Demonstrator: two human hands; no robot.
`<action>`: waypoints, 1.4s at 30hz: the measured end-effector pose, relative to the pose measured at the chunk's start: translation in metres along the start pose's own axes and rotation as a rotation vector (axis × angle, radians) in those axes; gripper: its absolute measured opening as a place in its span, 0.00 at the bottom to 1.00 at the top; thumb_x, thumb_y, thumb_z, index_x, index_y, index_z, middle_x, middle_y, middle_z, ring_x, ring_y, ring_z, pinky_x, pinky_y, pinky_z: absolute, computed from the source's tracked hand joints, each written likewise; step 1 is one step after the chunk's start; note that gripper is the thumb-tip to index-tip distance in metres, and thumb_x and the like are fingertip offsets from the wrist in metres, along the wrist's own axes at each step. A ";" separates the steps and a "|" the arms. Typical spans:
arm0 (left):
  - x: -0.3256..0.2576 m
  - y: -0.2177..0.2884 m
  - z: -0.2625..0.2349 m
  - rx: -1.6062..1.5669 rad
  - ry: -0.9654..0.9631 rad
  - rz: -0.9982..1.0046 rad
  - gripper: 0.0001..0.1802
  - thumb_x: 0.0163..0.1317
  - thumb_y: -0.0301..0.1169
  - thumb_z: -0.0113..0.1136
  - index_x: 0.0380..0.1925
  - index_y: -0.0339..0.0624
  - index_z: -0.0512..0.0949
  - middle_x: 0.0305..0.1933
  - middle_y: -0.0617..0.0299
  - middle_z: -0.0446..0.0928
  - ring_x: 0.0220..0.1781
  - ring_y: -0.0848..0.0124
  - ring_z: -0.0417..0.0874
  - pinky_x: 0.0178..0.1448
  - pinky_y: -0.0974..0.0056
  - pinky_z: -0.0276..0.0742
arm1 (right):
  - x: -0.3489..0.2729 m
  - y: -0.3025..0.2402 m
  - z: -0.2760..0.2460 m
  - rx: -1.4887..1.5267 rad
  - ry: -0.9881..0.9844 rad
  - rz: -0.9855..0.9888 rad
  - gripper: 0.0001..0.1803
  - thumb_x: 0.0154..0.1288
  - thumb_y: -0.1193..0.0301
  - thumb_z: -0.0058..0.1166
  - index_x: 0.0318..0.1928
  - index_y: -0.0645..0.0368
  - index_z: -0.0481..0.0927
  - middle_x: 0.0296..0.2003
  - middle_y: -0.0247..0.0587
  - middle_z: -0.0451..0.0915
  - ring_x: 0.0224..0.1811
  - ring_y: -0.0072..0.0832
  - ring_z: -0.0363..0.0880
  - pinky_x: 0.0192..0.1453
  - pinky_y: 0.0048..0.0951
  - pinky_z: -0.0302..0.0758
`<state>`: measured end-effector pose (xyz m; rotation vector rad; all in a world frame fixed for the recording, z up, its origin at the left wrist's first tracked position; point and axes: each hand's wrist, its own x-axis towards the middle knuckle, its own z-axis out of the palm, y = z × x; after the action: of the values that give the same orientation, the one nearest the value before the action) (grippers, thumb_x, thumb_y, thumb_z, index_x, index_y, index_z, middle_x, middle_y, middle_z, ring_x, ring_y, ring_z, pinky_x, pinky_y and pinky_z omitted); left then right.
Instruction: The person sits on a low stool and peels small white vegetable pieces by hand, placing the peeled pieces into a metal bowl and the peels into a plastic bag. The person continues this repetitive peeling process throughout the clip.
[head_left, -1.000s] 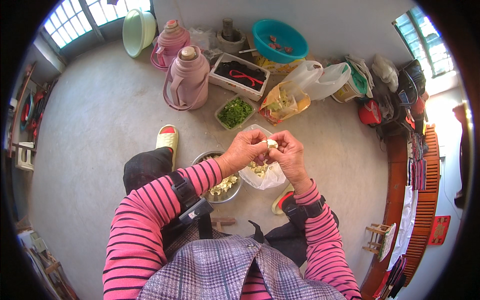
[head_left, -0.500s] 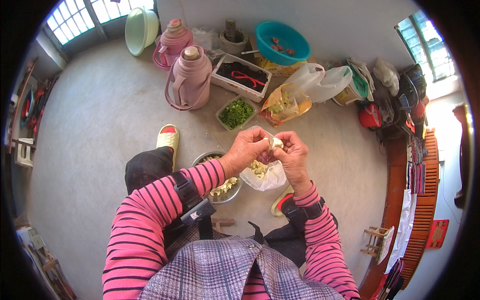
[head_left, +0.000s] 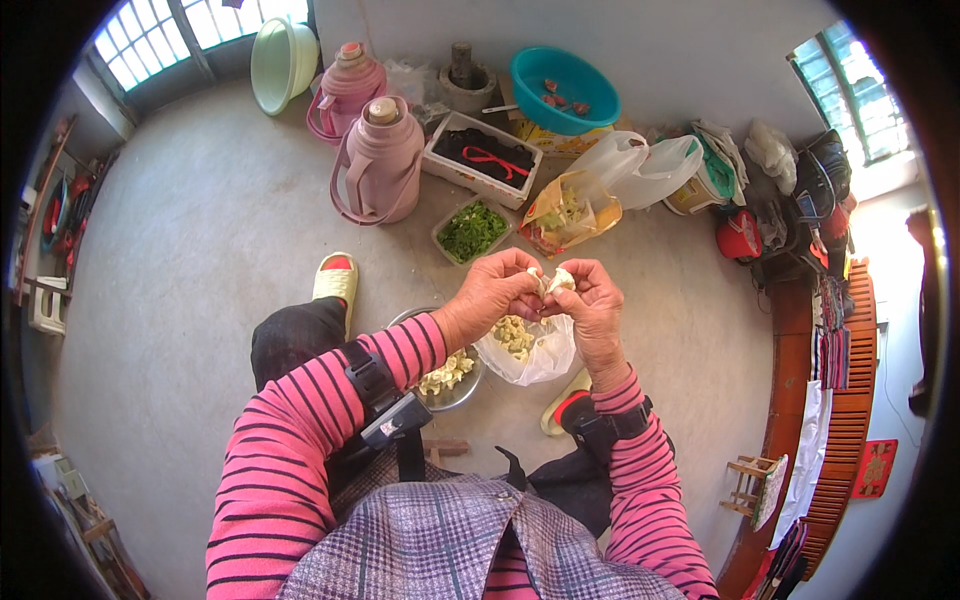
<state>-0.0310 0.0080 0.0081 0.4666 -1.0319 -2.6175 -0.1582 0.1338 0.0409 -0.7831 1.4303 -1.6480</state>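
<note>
1. Left hand [head_left: 492, 290] and right hand [head_left: 592, 305] meet above the floor, fingers pinching one small pale garlic clove [head_left: 556, 281] between them.
2. Clear plastic bag [head_left: 530, 350] of peeled pieces hangs just below.
3. Metal bowl [head_left: 452, 385] sits beside the bag.

Bare concrete floor [head_left: 200, 300] lies open to the left of the hands. Ahead, passage is blocked by two pink flasks [head_left: 375, 165], a tray of greens [head_left: 473, 230], a yellow bag [head_left: 565, 215]. Directly below: metal bowl [head_left: 455, 385], clear plastic bag [head_left: 530, 350]. Right side crowded, apparently with bags and bundles [head_left: 790, 190].
</note>
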 end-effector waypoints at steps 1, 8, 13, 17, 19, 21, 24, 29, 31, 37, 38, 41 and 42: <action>0.000 0.000 0.000 -0.007 -0.004 -0.002 0.06 0.67 0.25 0.55 0.42 0.38 0.74 0.38 0.60 0.79 0.34 0.73 0.82 0.39 0.66 0.85 | 0.000 0.000 -0.001 0.001 -0.005 -0.006 0.15 0.65 0.77 0.58 0.50 0.65 0.71 0.39 0.40 0.80 0.36 0.22 0.83 0.40 0.26 0.85; 0.001 0.003 -0.006 -0.007 -0.018 0.014 0.11 0.70 0.28 0.56 0.50 0.37 0.75 0.42 0.59 0.80 0.38 0.72 0.84 0.43 0.67 0.85 | 0.002 -0.001 -0.004 0.039 0.020 0.025 0.17 0.63 0.75 0.59 0.51 0.64 0.72 0.35 0.38 0.80 0.34 0.23 0.83 0.38 0.27 0.85; 0.001 0.004 -0.006 -0.007 -0.053 0.000 0.15 0.70 0.27 0.55 0.55 0.37 0.74 0.49 0.57 0.80 0.42 0.70 0.85 0.43 0.67 0.85 | 0.001 -0.004 -0.005 0.087 0.009 0.055 0.18 0.64 0.75 0.56 0.53 0.64 0.72 0.35 0.37 0.80 0.34 0.23 0.82 0.36 0.27 0.85; 0.000 0.006 -0.005 0.016 -0.075 -0.012 0.16 0.69 0.27 0.56 0.55 0.36 0.74 0.49 0.56 0.80 0.42 0.69 0.84 0.44 0.67 0.85 | 0.002 -0.004 -0.007 0.132 -0.026 0.067 0.18 0.66 0.75 0.56 0.55 0.64 0.72 0.40 0.39 0.80 0.35 0.21 0.82 0.36 0.25 0.85; -0.001 0.007 -0.006 0.025 -0.080 -0.018 0.16 0.69 0.27 0.56 0.55 0.36 0.74 0.50 0.57 0.80 0.42 0.69 0.84 0.44 0.66 0.85 | 0.001 -0.004 -0.007 0.139 -0.037 0.069 0.18 0.66 0.75 0.56 0.55 0.64 0.72 0.40 0.40 0.81 0.35 0.21 0.81 0.36 0.25 0.85; -0.002 0.008 -0.005 0.027 -0.089 -0.017 0.15 0.68 0.26 0.56 0.55 0.37 0.74 0.50 0.56 0.80 0.42 0.69 0.84 0.44 0.66 0.85 | 0.001 -0.004 -0.007 0.138 -0.042 0.068 0.17 0.66 0.75 0.55 0.54 0.64 0.73 0.41 0.41 0.81 0.36 0.21 0.81 0.36 0.24 0.85; -0.003 0.009 -0.005 0.031 -0.092 -0.012 0.15 0.68 0.25 0.55 0.54 0.37 0.73 0.50 0.56 0.80 0.43 0.70 0.84 0.44 0.66 0.85 | 0.001 -0.005 -0.006 0.139 -0.050 0.074 0.17 0.67 0.75 0.55 0.54 0.64 0.73 0.41 0.41 0.80 0.36 0.21 0.81 0.36 0.24 0.85; -0.004 0.011 -0.004 0.055 -0.101 -0.021 0.16 0.67 0.23 0.53 0.54 0.37 0.73 0.51 0.57 0.80 0.44 0.71 0.84 0.44 0.66 0.84 | 0.000 -0.004 -0.006 0.126 -0.052 0.081 0.16 0.67 0.75 0.54 0.54 0.64 0.73 0.41 0.40 0.80 0.36 0.21 0.81 0.37 0.24 0.85; -0.004 0.012 -0.004 0.088 -0.110 -0.030 0.16 0.66 0.22 0.52 0.54 0.36 0.73 0.51 0.57 0.79 0.45 0.70 0.84 0.45 0.66 0.84 | 0.000 -0.004 -0.007 0.112 -0.048 0.084 0.16 0.67 0.75 0.54 0.54 0.64 0.73 0.41 0.39 0.80 0.36 0.21 0.81 0.37 0.24 0.85; -0.005 0.012 -0.007 0.067 -0.117 -0.060 0.16 0.66 0.22 0.51 0.53 0.35 0.73 0.52 0.57 0.78 0.46 0.70 0.83 0.46 0.65 0.84 | -0.001 -0.001 -0.008 0.095 -0.056 0.094 0.16 0.67 0.74 0.54 0.54 0.63 0.74 0.40 0.37 0.80 0.38 0.21 0.81 0.37 0.23 0.85; -0.004 0.012 -0.007 0.057 -0.115 -0.071 0.15 0.67 0.23 0.51 0.53 0.35 0.74 0.51 0.57 0.78 0.46 0.70 0.84 0.45 0.65 0.84 | -0.001 -0.001 -0.007 0.085 -0.064 0.095 0.16 0.67 0.74 0.54 0.54 0.63 0.74 0.40 0.37 0.80 0.38 0.21 0.81 0.37 0.23 0.84; -0.004 0.011 -0.010 0.078 -0.104 -0.086 0.14 0.68 0.24 0.52 0.53 0.35 0.74 0.51 0.57 0.79 0.45 0.69 0.84 0.45 0.66 0.84 | -0.001 0.000 -0.006 0.062 -0.079 0.102 0.15 0.67 0.73 0.54 0.53 0.63 0.74 0.40 0.37 0.80 0.38 0.21 0.81 0.37 0.23 0.84; -0.004 0.010 -0.011 0.120 -0.097 -0.078 0.14 0.68 0.25 0.52 0.52 0.35 0.74 0.50 0.57 0.80 0.44 0.69 0.84 0.45 0.66 0.84 | -0.001 0.000 -0.006 0.051 -0.081 0.103 0.15 0.67 0.73 0.54 0.53 0.63 0.74 0.40 0.37 0.79 0.38 0.21 0.80 0.37 0.23 0.85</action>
<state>-0.0217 -0.0047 0.0083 0.4182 -1.2314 -2.6804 -0.1624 0.1375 0.0397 -0.7273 1.3447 -1.5505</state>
